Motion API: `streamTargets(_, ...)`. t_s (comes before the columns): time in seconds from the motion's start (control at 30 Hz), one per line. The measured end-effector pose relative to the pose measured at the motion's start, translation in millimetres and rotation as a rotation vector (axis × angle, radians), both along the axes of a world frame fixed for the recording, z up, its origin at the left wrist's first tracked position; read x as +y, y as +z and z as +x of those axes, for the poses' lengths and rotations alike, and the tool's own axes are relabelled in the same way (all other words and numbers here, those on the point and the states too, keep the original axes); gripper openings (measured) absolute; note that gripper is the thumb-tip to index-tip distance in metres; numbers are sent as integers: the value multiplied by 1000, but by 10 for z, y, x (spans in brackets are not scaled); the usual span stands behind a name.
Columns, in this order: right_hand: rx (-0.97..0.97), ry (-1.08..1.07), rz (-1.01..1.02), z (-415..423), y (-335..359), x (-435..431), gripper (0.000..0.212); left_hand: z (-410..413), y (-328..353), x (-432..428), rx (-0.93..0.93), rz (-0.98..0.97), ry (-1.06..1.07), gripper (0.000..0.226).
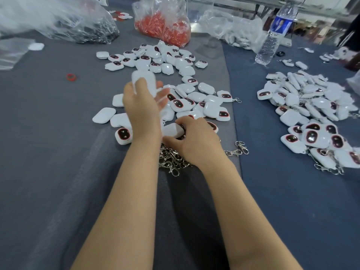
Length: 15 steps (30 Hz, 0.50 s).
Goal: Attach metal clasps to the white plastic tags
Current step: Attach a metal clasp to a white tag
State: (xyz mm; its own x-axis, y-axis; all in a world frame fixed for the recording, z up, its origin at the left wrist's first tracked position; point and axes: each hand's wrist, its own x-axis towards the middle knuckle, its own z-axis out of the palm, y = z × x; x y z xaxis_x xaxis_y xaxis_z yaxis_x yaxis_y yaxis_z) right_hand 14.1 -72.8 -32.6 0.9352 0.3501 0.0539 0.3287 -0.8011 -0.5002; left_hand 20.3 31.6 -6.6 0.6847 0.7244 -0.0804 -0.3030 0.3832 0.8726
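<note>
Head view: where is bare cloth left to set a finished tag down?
Bare grey cloth left of the loose tags, below the red ring; also the blue strip before the finished pile. Crowded around the clasps.

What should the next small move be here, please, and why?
Probably pinch one clasp out of the clasp pile. The right hand grips a tag right at that pile, and the blurred left hand has a second tag at its fingertips. No clasp seems to be in either hand yet.
</note>
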Motion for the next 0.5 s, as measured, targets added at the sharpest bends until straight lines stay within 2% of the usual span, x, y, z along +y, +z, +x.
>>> streamTargets(0.13,-96,-62,36,80,-67,14,45,50,-69,-200,156,63,-221,22)
streamTargets(0.27,-43,-99,286,131,-22,-61,48,79,-154,-283,142,63,-216,14)
streamTargets(0.33,-22,-92,330,133,31,-116,33,90,-165,-284,114,9,-192,8)
streamTargets(0.4,13,-38,242,142,85,-185,12,98,-161,-254,108,-57,-186,7)
streamTargets(0.5,177,111,23,95,144,-216,21,98,-170,-212,108,-108,-195,20)
